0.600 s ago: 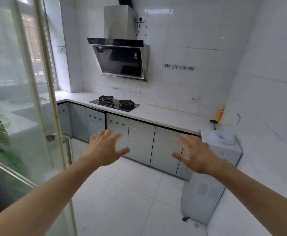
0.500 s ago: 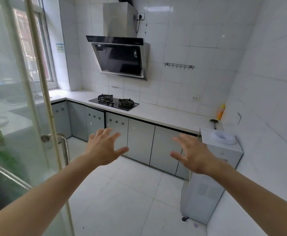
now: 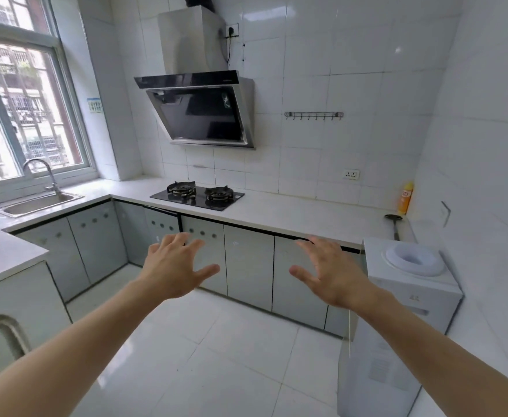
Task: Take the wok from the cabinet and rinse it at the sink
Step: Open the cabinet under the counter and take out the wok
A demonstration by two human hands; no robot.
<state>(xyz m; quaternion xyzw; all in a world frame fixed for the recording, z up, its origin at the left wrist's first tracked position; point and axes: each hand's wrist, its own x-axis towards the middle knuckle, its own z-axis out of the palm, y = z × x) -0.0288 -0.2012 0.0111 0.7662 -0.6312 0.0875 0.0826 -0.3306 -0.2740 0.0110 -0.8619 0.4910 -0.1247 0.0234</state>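
Far left of the hands, under the window [image 3: 20, 94], a steel sink [image 3: 37, 203] with a curved faucet [image 3: 40, 173] sits in the white surface [image 3: 291, 213]. Nearer on that side, a metal handle [image 3: 2, 329] shows at the frame edge. Beyond the left hand [image 3: 173, 269], a two-burner gas hob [image 3: 197, 195] lies on the surface, with the range hood [image 3: 200, 112] above it. Grey cabinet doors [image 3: 248, 263] run below, all closed; wok not visible, so its place cannot be told. Beyond and above the right hand [image 3: 334, 272]: a hook rail [image 3: 313, 115] and a wall socket [image 3: 351, 174]. Right of that hand stands a white water dispenser [image 3: 409, 293]; behind it, a black ladle [image 3: 394, 224] and an orange bottle [image 3: 405, 198] rest on the surface.

Left hand: fingers spread wide, palm down, empty, touching nothing. Right hand: same, fingers splayed, empty. Both forearms bare, extended forward toward the cabinet doors, hands level and apart, above open floor [image 3: 204, 356].
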